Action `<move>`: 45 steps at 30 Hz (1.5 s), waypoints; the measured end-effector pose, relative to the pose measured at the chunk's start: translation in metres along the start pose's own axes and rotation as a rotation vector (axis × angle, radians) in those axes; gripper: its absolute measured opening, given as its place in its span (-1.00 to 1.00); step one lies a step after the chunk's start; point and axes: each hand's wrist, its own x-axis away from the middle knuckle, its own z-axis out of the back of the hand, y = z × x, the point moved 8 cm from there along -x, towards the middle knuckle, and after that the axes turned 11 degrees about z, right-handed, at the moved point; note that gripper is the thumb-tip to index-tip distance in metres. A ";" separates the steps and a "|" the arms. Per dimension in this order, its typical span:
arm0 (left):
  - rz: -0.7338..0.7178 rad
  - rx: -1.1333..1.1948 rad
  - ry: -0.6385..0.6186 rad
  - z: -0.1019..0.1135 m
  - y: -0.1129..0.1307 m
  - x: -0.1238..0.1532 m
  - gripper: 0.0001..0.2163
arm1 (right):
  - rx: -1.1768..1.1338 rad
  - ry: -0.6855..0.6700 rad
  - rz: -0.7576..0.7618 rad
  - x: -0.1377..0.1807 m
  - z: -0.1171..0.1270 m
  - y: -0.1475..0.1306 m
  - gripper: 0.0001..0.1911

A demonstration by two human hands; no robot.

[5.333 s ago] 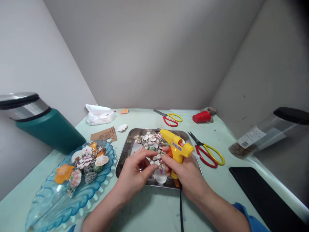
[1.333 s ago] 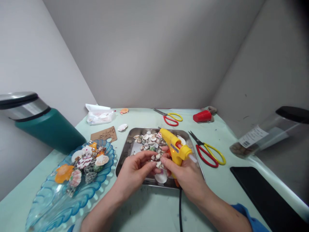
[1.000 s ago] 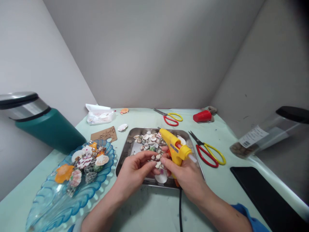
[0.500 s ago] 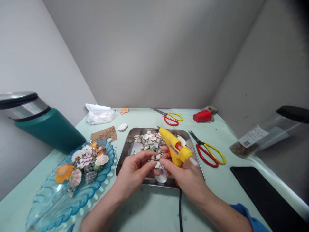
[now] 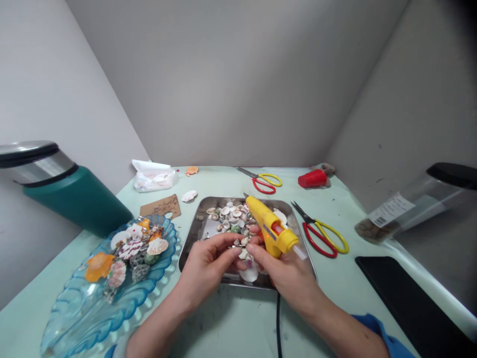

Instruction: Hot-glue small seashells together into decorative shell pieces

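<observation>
Over the metal tray, my left hand is closed, thumb and index finger pinching a small shell piece that is partly hidden. My right hand grips a yellow hot glue gun, nozzle pointing away and up to the left. A clear glue stick sticks out of its rear. The right thumb and fingertip meet close to the left fingertips; whether they also touch the piece I cannot tell. Below the fingers lies a white shell. Several small shells are heaped in the tray.
On the left, a blue scalloped dish holds larger shells, beside a green bottle. Scissors lie right of the tray, another pair behind it. A red cup, clear jar and black slab are farther right.
Very little differs. The glue gun's rear has tipped slightly to the right and down, and the small piece at my fingertips has turned a little.
</observation>
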 end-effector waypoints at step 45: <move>-0.003 0.126 -0.025 0.002 -0.005 -0.005 -0.72 | -0.126 -0.022 -0.017 0.000 -0.004 0.000 -0.79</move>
